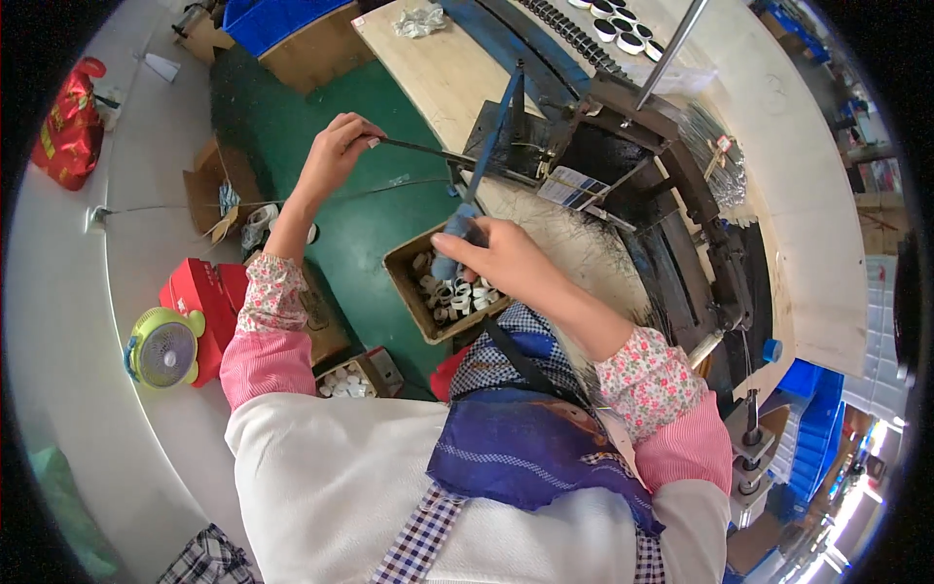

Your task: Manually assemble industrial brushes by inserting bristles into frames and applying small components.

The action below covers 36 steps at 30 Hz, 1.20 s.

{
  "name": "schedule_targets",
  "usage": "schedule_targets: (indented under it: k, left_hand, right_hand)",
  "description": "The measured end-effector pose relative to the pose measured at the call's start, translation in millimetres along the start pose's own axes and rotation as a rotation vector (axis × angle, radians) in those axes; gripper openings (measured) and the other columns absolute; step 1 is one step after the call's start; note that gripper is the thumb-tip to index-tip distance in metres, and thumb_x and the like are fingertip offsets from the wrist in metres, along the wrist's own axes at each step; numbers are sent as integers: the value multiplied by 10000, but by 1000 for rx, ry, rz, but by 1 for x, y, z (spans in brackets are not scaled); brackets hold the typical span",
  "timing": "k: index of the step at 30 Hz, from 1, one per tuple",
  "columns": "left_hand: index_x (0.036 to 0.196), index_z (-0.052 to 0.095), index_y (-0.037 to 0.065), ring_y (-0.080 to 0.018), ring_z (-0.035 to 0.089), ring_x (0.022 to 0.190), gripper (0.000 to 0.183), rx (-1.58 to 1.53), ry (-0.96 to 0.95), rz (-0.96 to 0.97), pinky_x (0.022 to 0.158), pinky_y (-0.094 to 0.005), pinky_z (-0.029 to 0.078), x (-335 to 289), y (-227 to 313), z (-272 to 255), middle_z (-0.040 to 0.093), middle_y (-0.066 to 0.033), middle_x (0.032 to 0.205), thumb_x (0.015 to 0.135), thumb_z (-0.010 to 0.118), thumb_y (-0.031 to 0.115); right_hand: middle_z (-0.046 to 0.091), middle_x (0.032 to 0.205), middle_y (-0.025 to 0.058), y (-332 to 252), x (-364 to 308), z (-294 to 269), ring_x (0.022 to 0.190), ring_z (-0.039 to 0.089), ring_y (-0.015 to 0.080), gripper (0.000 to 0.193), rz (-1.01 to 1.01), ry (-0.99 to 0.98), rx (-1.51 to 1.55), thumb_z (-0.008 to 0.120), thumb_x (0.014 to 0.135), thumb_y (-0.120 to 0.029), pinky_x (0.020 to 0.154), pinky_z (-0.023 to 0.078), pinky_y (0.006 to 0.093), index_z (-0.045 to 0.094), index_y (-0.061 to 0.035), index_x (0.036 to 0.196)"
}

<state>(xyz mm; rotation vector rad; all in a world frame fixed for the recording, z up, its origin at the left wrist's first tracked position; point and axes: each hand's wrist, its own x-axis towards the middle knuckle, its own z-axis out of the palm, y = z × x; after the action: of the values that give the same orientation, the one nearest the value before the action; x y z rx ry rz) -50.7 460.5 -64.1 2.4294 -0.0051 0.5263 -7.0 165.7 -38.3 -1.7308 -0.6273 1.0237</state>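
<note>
My left hand (341, 144) is raised over the floor at the left, its fingers pinched round the end of a thin dark rod (416, 149). That rod runs right toward a black metal bench machine (623, 146). With my right hand (498, 257) I grip a lever (494, 136) by its blue wrapped handle (453, 243). The lever's blue bar slants up to a dark post on the machine. Below the right hand is a bin (409, 292) holding several white ring-shaped parts (453, 300).
A wooden workbench (428, 73) carries the machine, a bundle of thin wires (710, 146) and several round black-and-white pieces (623, 24). A green fan (163, 348) and a red box (199, 297) stand at left. A blue crate (282, 21) is at the back.
</note>
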Motion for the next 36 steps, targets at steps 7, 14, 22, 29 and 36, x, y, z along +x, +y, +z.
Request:
schedule_targets:
  k: [7, 14, 22, 29, 36]
  left_hand:
    - [902, 667, 4, -255, 589, 856, 118, 21, 21, 18, 742, -344, 509, 2, 7, 8, 602, -93, 868, 801, 615, -28]
    - [951, 680, 12, -231, 615, 854, 181, -84, 13, 2, 749, -321, 518, 1, 0, -1, 584, -91, 890, 810, 590, -58]
    - [921, 666, 3, -226, 622, 831, 141, -106, 28, -19, 741, -304, 499, 6, 13, 22, 597, -86, 878, 804, 604, -47]
    - [885, 610, -7, -225, 624, 841, 50, -246, 21, -95, 753, -301, 487, 0, 28, 39, 619, -95, 860, 836, 606, -15]
    - [885, 621, -20, -154, 608, 731, 69, -77, 59, -139, 654, -262, 472, 2, 21, 27, 622, -94, 788, 828, 642, 12]
  right_hand:
    - [650, 803, 157, -9, -50, -52, 766, 638, 333, 291, -140, 174, -510, 618, 863, -324, 689, 495, 397, 651, -38, 904]
    - [602, 931, 155, 13, -73, -119, 827, 612, 374, 177, -216, 630, -993, 603, 872, -217, 710, 496, 434, 613, -52, 934]
    - [581, 821, 155, 26, -60, -132, 765, 613, 375, 131, -236, 501, -1127, 592, 856, -142, 636, 494, 456, 565, -19, 821]
    - [575, 839, 173, 30, -60, -129, 780, 579, 394, 162, -232, 511, -1058, 648, 816, -139, 645, 455, 461, 567, -2, 843]
    - [593, 834, 158, 25, -63, -132, 789, 624, 370, 101, -149, 535, -1028, 583, 844, -111, 660, 509, 457, 572, -12, 829]
